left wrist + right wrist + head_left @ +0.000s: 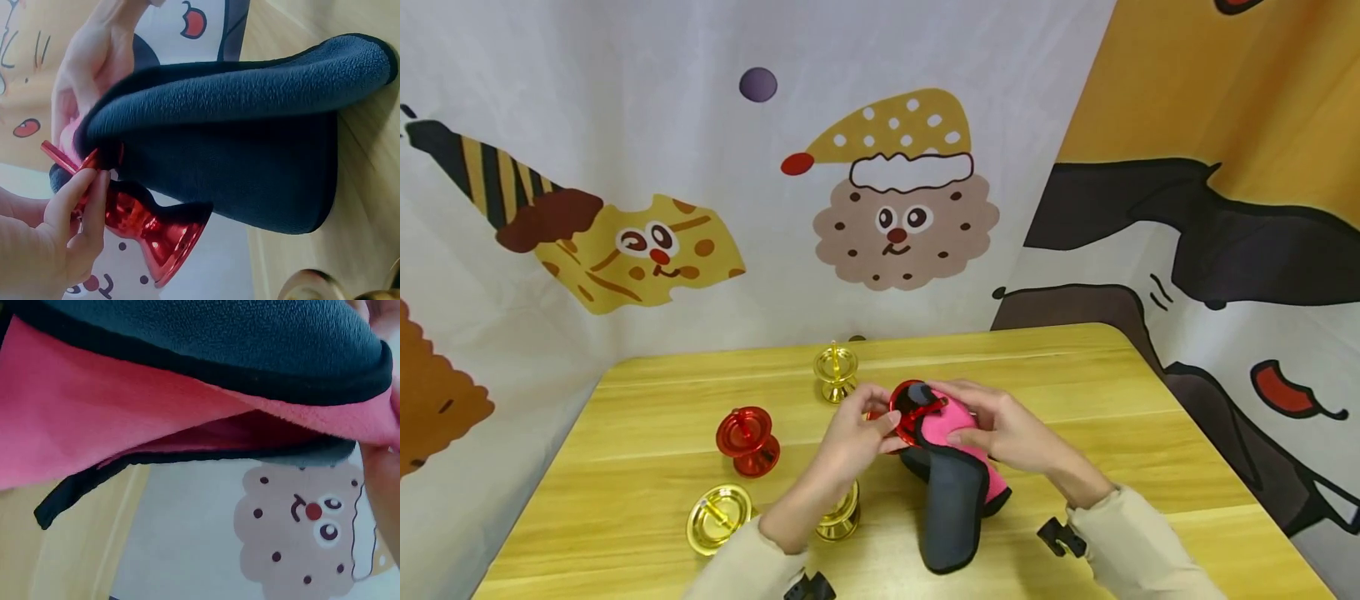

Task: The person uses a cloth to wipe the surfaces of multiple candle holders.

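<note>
Fingers of my left hand pinch a shiny red candle holder at its dish, with the flared foot tilted away in the left wrist view. A thin red spike sticks up from its dish. My right hand grips a cloth, pink on one face and dark grey on the other, with black edging. Part of the cloth lies over and inside the dish, around the spike. The rest drapes down toward the table in folds. In the right wrist view the cloth's pink fold gapes, hiding the candle holder.
On the wooden table, another red candle holder stands at the left. Gold candle holders stand at the back, at the front left and partly behind my left forearm. A printed curtain hangs behind the table.
</note>
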`<state>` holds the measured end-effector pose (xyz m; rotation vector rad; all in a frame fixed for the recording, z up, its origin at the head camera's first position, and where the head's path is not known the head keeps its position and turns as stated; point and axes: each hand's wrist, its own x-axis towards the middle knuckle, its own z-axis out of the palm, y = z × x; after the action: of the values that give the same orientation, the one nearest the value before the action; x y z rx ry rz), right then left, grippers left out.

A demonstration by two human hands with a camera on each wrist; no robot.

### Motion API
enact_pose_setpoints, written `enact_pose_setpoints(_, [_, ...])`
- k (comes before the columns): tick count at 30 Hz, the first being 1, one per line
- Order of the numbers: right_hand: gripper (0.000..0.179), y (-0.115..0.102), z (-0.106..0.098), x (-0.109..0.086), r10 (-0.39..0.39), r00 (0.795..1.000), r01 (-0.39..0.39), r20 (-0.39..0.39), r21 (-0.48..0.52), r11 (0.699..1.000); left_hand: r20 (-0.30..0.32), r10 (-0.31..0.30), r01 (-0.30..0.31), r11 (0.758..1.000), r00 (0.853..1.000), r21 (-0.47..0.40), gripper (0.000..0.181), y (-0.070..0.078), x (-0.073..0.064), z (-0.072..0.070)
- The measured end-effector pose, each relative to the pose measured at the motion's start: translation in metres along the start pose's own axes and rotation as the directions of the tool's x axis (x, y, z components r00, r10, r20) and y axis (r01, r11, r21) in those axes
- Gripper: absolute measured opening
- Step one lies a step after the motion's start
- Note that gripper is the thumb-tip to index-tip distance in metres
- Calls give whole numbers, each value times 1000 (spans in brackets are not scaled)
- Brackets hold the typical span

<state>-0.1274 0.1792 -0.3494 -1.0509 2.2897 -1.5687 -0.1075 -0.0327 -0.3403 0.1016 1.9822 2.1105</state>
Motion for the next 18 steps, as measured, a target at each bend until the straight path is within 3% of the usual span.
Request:
enact_pose_setpoints(5, [49, 2, 10, 5, 48, 988, -54, -147, -32, 998, 16, 32, -32, 999, 999, -16, 16, -3, 1, 3])
enact_pose_setpoints(8, [44, 4, 14, 5, 26, 976, -38, -216, -53, 998, 18, 39, -39, 999, 999, -22, 16, -3, 3, 5])
enact_pose_setpoints(14, [32, 9, 19, 5, -82, 956, 64, -280, -73, 995, 23, 45, -44, 998, 999, -37, 14, -6, 7, 6])
enact_pose_setpoints(18, [31, 12, 18, 4, -58, 954, 49, -295, -40, 998, 14, 37, -37, 998, 999, -59, 16, -9, 7, 7])
